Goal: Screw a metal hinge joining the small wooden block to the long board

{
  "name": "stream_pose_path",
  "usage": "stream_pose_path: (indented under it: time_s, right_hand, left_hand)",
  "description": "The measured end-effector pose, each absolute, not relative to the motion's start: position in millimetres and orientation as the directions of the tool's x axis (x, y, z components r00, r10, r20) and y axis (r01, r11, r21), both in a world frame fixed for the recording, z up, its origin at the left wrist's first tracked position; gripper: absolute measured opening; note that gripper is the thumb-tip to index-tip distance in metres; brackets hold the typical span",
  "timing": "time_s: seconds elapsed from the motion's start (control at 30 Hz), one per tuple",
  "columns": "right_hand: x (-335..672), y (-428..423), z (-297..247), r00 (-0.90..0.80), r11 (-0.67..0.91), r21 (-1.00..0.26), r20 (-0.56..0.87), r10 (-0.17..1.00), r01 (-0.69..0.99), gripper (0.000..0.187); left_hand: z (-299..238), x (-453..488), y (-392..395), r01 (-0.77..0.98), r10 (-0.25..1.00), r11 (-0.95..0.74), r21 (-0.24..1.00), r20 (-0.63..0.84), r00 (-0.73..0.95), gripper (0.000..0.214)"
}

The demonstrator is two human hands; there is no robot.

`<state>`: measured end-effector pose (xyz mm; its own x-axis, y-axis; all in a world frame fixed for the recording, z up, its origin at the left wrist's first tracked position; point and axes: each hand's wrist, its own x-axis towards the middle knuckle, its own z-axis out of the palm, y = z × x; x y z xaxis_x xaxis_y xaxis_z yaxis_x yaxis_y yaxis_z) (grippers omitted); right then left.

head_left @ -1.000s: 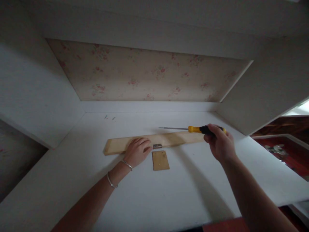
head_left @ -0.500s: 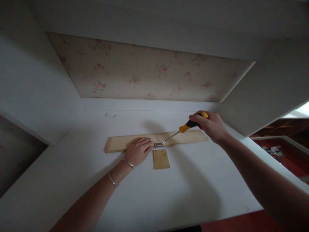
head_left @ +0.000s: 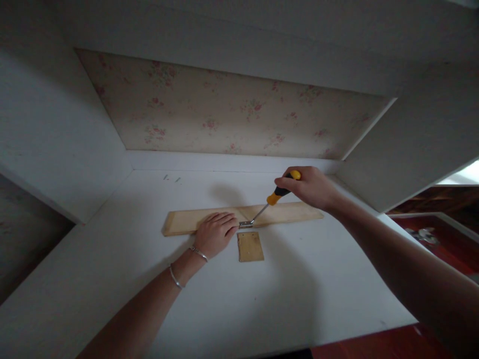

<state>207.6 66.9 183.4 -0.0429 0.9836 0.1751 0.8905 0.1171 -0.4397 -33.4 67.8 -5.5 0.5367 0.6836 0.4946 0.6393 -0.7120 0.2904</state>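
Observation:
A long pale wooden strip (head_left: pixel 292 213) lies across the white desk (head_left: pixel 262 299). My left hand (head_left: pixel 216 232) rests flat on its middle, fingers stretched out, pressing it down beside a small metal hinge (head_left: pixel 245 225). My right hand (head_left: pixel 310 187) is closed round the yellow and black handle of a screwdriver (head_left: pixel 279 193), whose thin shaft slants down left with its tip on the hinge. A small square wooden piece (head_left: pixel 250 246) lies just in front of the hinge.
The desk sits in a white alcove with floral wallpaper (head_left: pixel 232 114) at the back and white side panels left and right. Two tiny green specks (head_left: pixel 171 178) lie near the back left. A dark red floor shows at the right.
My right hand swung the screwdriver from level above the strip to slanting down, bringing its tip onto the hinge. The left hand stayed on the strip.

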Motion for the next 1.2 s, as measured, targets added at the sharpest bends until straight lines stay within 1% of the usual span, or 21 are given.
stream_pose_path:
  time_s: [0.03,0.1,0.2,0.27,0.3,0.33,0.4,0.43,0.5,0.57,0.6,0.63,0.73,0.77,0.9,0.93,1.07,1.1,1.13,1.2]
  right_hand:
    - [203,68,185,-0.07,0.133,-0.4,0.169,0.983,0.907,0.031]
    - [193,70,188,-0.139,0.196,-0.297,0.201,0.97,0.934,0.033]
    - [177,70,192,-0.306,0.333,-0.067,0.257,0.917,0.941,0.044]
    - [167,67,197,-0.418,0.411,0.078,0.217,0.882,0.908,0.046]
    - [163,66,201,-0.46,0.446,0.117,0.173,0.871,0.887,0.046]
    - [159,65,205,-0.492,0.478,0.13,0.118,0.863,0.869,0.045]
    - [152,64,215,-0.52,0.517,0.128,-0.012,0.854,0.846,0.043]
    - [149,64,220,-0.511,0.513,0.152,-0.059,0.858,0.845,0.043]
    - [144,65,228,-0.459,0.464,0.277,-0.084,0.884,0.841,0.048]
    - [141,67,232,-0.415,0.4,0.402,-0.053,0.908,0.824,0.056]
    - [140,67,233,-0.404,0.385,0.426,-0.049,0.913,0.819,0.058]
    - [139,68,234,-0.397,0.389,0.419,-0.071,0.915,0.821,0.059]
    - [139,68,234,-0.388,0.432,0.327,-0.192,0.901,0.841,0.055]
    - [139,68,235,-0.383,0.434,0.323,-0.209,0.9,0.841,0.055]
    - [138,67,240,-0.331,0.358,0.451,-0.142,0.933,0.817,0.061]
    - [138,66,240,-0.318,0.35,0.451,-0.148,0.936,0.821,0.061]
    - [139,65,241,-0.363,0.447,0.315,-0.29,0.885,0.837,0.056]
    - [140,65,241,-0.37,0.456,0.326,-0.294,0.881,0.828,0.057]
    - [140,66,241,-0.363,0.443,0.369,-0.267,0.893,0.817,0.058]
    - [141,66,239,-0.323,0.365,0.469,-0.169,0.931,0.804,0.063]
  left_hand:
    - [-6,-33,68,0.64,0.678,-0.715,0.281,0.499,0.539,0.02]
    - [-6,-33,68,0.639,0.67,-0.72,0.271,0.511,0.539,0.02]
    - [-7,-33,68,0.64,0.666,-0.722,0.263,0.512,0.542,0.02]
    - [-7,-33,68,0.645,0.671,-0.718,0.261,0.502,0.545,0.02]
    - [-7,-33,67,0.65,0.676,-0.714,0.261,0.498,0.543,0.02]
    - [-7,-33,67,0.657,0.682,-0.708,0.26,0.495,0.539,0.02]
    - [-8,-33,66,0.667,0.688,-0.7,0.255,0.489,0.536,0.02]
    - [-9,-33,66,0.669,0.69,-0.699,0.252,0.487,0.536,0.02]
    - [-9,-34,66,0.67,0.688,-0.7,0.245,0.482,0.542,0.02]
    - [-10,-35,65,0.671,0.686,-0.702,0.24,0.483,0.545,0.021]
    - [-10,-35,65,0.671,0.685,-0.702,0.238,0.484,0.545,0.02]
    - [-10,-35,64,0.67,0.684,-0.703,0.238,0.485,0.545,0.02]
    - [-8,-36,63,0.667,0.682,-0.705,0.241,0.489,0.544,0.019]
    - [-7,-36,63,0.667,0.682,-0.705,0.241,0.488,0.544,0.019]
    - [-6,-37,62,0.673,0.687,-0.7,0.239,0.482,0.543,0.019]
    - [-6,-37,62,0.675,0.688,-0.699,0.239,0.483,0.542,0.019]
    - [-7,-38,62,0.671,0.684,-0.703,0.237,0.485,0.545,0.019]
    - [-7,-38,62,0.671,0.684,-0.703,0.237,0.485,0.545,0.018]
    - [-7,-38,61,0.673,0.685,-0.701,0.236,0.485,0.544,0.018]
    - [-6,-38,61,0.678,0.688,-0.697,0.233,0.485,0.54,0.018]
